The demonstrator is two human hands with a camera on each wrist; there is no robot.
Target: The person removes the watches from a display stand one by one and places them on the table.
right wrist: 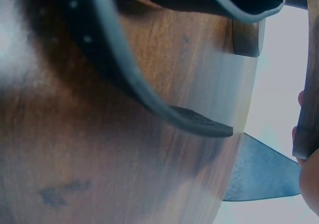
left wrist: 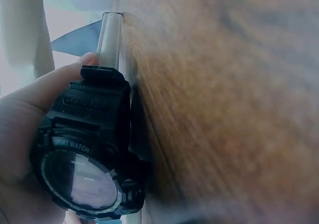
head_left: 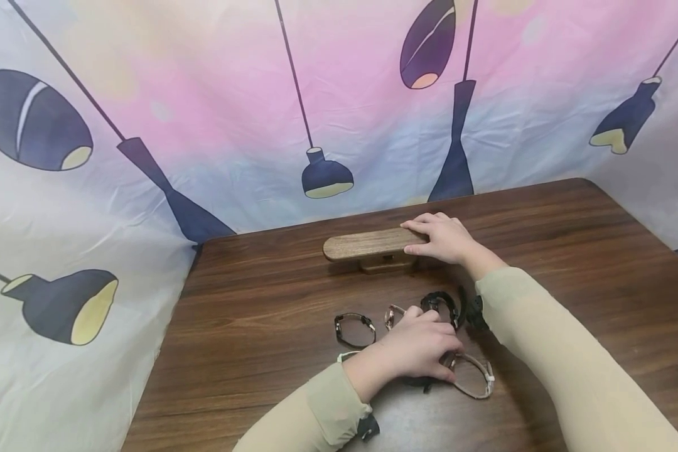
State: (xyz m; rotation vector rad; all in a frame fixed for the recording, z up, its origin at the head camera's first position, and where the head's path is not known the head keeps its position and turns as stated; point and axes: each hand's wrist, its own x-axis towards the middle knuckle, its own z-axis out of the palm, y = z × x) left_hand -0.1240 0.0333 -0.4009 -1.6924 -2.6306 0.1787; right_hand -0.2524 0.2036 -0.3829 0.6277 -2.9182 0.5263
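A wooden T-shaped stand (head_left: 367, 243) with a rounded horizontal bar stands toward the back of the table. My right hand (head_left: 443, 238) grips the right end of that bar, thumb on the near side and fingers over the top. Nearer the front, my left hand (head_left: 420, 345) pinches a watch with a beige strap (head_left: 474, 376), whose dial is mostly hidden by the fingers. Below the left palm lies a black sport watch (left wrist: 82, 179), largely covered in the head view. A black-strapped watch (head_left: 445, 300) rests just beyond the left fingers.
A thin dark watch (head_left: 355, 331) and a small rose-gold watch (head_left: 392, 316) lie left of the hands. Part of a white strap (head_left: 347, 356) shows by the left wrist. Behind the brown table (head_left: 248, 314) hangs a cloth (head_left: 248, 94) printed with lamps.
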